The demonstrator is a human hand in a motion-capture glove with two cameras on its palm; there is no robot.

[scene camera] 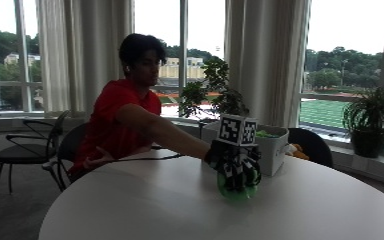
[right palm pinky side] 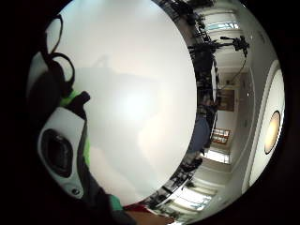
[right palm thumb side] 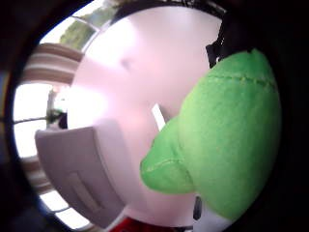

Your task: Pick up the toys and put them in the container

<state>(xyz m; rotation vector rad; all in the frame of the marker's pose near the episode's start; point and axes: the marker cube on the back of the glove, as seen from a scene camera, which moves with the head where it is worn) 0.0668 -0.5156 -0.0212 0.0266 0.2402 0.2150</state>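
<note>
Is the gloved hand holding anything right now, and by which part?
Yes. The gloved right hand grips a green plush toy from above, fingers curled round its upper part; its lower end shows beneath the hand, just over the white table.

Round white table [scene camera: 145, 205], dark chairs [scene camera: 29, 145] behind, potted plants [scene camera: 372, 122] along the curtained windows [scene camera: 265, 60].

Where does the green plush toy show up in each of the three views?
Outside view: green plush toy under the gloved right hand, on the round white table.
Thumb side palm view: it fills much of the picture.
Little finger side palm view: only green slivers.
Shared landmark: the table.
</note>
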